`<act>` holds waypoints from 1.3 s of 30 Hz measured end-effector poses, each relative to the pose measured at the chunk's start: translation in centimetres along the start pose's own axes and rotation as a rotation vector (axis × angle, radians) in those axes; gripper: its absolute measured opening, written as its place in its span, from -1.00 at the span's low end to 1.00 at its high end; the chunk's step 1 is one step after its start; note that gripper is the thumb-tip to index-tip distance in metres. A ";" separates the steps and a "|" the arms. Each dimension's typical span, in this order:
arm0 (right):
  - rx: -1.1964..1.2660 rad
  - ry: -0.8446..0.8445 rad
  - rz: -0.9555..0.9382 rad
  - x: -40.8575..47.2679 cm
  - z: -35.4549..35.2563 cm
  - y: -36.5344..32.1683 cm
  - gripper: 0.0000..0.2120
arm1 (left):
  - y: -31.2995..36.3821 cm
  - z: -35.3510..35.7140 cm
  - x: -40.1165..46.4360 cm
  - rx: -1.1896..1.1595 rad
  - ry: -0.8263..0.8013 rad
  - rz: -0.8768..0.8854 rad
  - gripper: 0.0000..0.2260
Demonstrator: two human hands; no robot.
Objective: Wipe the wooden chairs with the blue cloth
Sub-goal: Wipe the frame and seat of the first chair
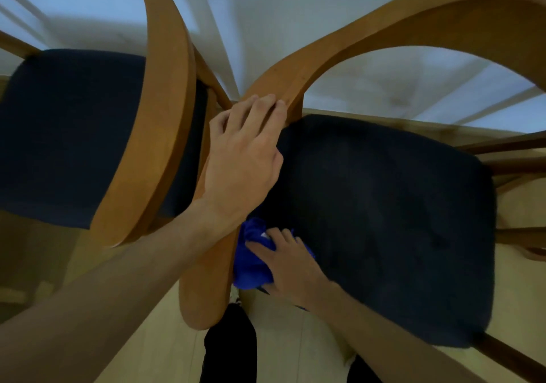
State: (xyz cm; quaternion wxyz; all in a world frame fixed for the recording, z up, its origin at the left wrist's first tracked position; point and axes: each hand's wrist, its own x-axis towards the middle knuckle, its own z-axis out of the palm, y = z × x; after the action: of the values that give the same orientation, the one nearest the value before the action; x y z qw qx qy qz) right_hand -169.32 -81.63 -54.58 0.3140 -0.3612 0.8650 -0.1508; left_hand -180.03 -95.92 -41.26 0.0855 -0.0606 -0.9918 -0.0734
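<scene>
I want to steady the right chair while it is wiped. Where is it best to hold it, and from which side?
Probably hold the right chair's curved wooden armrest from above, where the left hand rests on it now. The rail is narrow enough for fingers to wrap over, and this spot lies apart from the blue cloth under the right hand.

Right chair frame [298, 84]: warm brown wood, smooth, with a low satin sheen along the curved arm. Left chair frame [165, 93]: same wood, same finish, faint grain showing. Both seats, right [393, 223] and left [68, 134], were upholstered in dark navy cloth, matt, with a soft, slightly napped look. Cloth [251, 264]: bright blue fabric, matt, fuzzy like microfibre, bunched in folds. Tablecloth [266, 13]: pale fabric, matt, hanging in soft creases. Floor [283, 353]: light wood-look boards, smooth, faintly glossy.
</scene>
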 end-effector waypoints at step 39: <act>0.153 0.278 0.112 0.1 -1.0 0.0 -0.41 | 0.1 -0.1 0.2 0.094 -0.118 -0.021 -0.51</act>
State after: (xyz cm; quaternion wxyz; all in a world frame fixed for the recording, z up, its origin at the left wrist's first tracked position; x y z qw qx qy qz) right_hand -170.03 -81.69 -53.82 0.2259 -0.2631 0.9049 -0.2468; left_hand -180.23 -95.80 -41.12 0.0288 -0.0505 -0.9980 -0.0238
